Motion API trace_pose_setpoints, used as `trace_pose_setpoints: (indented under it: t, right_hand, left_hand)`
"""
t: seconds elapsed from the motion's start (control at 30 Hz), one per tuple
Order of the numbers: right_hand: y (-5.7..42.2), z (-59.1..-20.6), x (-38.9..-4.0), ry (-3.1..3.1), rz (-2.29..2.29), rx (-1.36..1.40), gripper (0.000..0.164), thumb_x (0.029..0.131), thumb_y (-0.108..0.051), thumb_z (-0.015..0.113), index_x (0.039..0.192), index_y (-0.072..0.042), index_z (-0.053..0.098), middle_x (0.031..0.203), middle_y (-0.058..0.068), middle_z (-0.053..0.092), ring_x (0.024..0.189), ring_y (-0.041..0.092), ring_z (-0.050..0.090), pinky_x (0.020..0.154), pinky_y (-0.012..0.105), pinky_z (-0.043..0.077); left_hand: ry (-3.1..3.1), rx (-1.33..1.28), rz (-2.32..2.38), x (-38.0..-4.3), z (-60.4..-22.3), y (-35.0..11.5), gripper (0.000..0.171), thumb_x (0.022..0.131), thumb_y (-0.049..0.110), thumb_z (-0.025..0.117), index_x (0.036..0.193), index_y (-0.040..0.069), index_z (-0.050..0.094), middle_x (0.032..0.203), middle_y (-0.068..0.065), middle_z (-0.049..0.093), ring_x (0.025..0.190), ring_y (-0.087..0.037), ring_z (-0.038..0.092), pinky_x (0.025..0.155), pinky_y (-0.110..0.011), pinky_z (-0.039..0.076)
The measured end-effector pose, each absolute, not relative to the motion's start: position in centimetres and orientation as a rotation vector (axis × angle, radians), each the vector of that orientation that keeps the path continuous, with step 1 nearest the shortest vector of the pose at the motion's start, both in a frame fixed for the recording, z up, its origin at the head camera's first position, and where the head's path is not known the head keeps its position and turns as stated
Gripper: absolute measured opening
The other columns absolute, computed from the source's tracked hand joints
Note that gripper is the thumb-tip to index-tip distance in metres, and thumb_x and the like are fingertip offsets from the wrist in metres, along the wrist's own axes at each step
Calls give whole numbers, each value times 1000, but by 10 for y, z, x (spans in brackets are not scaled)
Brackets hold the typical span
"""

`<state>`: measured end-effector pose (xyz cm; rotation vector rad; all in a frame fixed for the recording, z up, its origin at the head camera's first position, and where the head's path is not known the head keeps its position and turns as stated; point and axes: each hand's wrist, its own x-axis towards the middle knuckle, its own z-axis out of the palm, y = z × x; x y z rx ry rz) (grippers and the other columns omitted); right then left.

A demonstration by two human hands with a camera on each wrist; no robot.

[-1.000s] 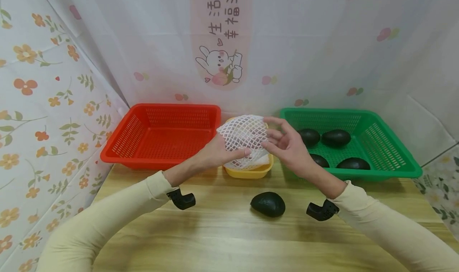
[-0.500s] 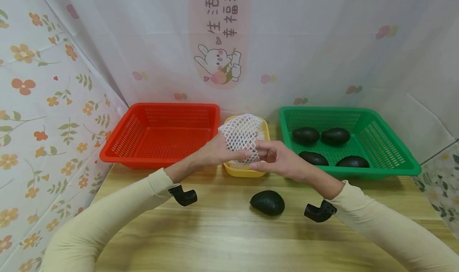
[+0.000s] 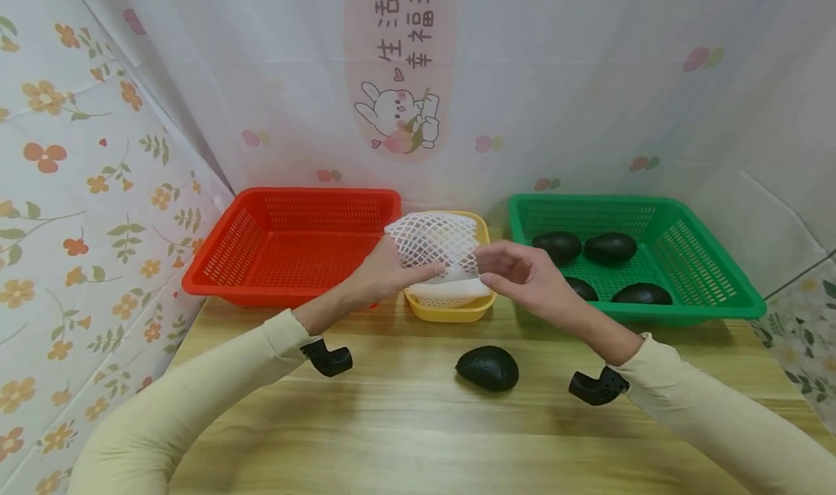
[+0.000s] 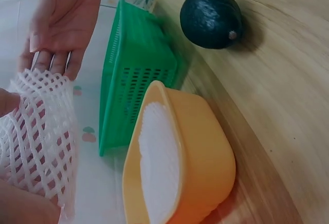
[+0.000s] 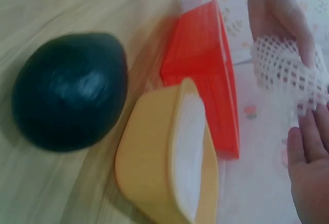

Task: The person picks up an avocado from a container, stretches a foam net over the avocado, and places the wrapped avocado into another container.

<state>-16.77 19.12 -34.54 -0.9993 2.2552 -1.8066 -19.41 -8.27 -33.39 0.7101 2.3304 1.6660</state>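
A white foam net sleeve [image 3: 434, 242] is spread above the small yellow basket. My left hand [image 3: 384, 271] holds it from the left, thumb over the mesh and the other fingers largely hidden behind it. At the sleeve's right end is my right hand [image 3: 532, 281], its fingertips at the mesh edge and its thumb held apart. The left wrist view shows those right fingers [image 4: 59, 62] fairly straight, their tips partly covered by the net. More white foam [image 3: 451, 287] lies in the yellow basket [image 3: 451, 315]. A dark avocado [image 3: 487, 369] rests on the table in front.
To the left stands a red basket [image 3: 300, 292] with nothing seen inside. A green basket [image 3: 692, 310] on the right contains several avocados [image 3: 610, 247]. Behind them hangs a printed curtain [image 3: 555, 103]. The wooden table [image 3: 418, 444] extends toward me.
My right hand came in to the net's edge with fingers bent, then moved back right with fingers loosened. The net now looks wider, and my left hand shifted slightly left.
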Motion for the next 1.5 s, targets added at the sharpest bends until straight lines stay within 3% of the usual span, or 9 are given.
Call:
trace_pose_setpoints:
  t: [0.1, 0.3, 0.5, 0.6, 0.73, 0.9, 1.27, 1.5]
  right_hand:
    - [200, -350, -171, 2278, -1809, -988, 28, 99, 3, 63, 126, 1, 63, 122, 18, 66, 114, 29, 64, 93, 33, 53]
    - [212, -359, -172, 2320, -1571, -990, 22, 98, 0, 65, 120, -1, 66, 116, 13, 68, 107, 36, 65, 89, 35, 55]
    - [216, -365, -166, 2448, -1152, -1037, 21, 94, -14, 75, 114, -10, 67, 106, -2, 69, 97, 16, 66, 85, 40, 57]
    - [215, -368, -161, 2484, -967, -1075, 31, 91, -27, 79, 115, -11, 67, 107, -5, 67, 97, 16, 65, 84, 42, 57]
    - [213, -374, -156, 2463, -796, -1087, 51, 87, -41, 81, 122, -8, 65, 114, 1, 66, 102, 25, 65, 86, 45, 56]
    - [211, -382, -154, 2408, -703, -1035, 63, 84, -46, 82, 126, -3, 62, 120, 8, 65, 100, 26, 65, 81, 36, 56]
    - [207, -390, -152, 2349, -624, -1047, 57, 81, -45, 85, 121, -11, 64, 103, -2, 67, 79, 8, 61, 71, 28, 52]
    - [207, -394, -152, 2330, -617, -1042, 54, 81, -49, 84, 117, -14, 65, 104, -4, 66, 84, 8, 61, 73, 28, 53]
  left_hand:
    - [2354, 645, 1665, -194, -335, -85, 61, 89, 27, 80, 138, 10, 49, 123, -3, 63, 111, -24, 60, 95, -36, 51]
    - [2347, 616, 1684, -195, -339, -88, 68, 89, 24, 80, 144, 9, 44, 127, -4, 60, 113, -22, 58, 97, -36, 50]
    - [2301, 624, 1742, -195, -338, -88, 65, 89, 20, 80, 144, 8, 46, 127, -6, 61, 113, -23, 60, 96, -35, 51]
    - [2296, 610, 1755, -195, -337, -88, 63, 90, 20, 80, 143, 9, 47, 125, -5, 62, 111, -23, 60, 95, -34, 52]
    - [2288, 606, 1764, -195, -336, -88, 62, 90, 20, 79, 142, 9, 48, 124, -5, 63, 111, -23, 60, 95, -34, 52]
    - [2278, 602, 1765, -195, -337, -88, 61, 90, 20, 79, 141, 8, 48, 124, -5, 63, 111, -23, 60, 95, -35, 52]
    - [2259, 634, 1788, -197, -340, -88, 68, 90, 17, 79, 147, 8, 44, 127, -7, 62, 112, -24, 60, 96, -34, 51]
    - [2236, 631, 1801, -197, -340, -87, 68, 90, 16, 79, 147, 8, 44, 127, -7, 62, 113, -24, 60, 97, -35, 50]
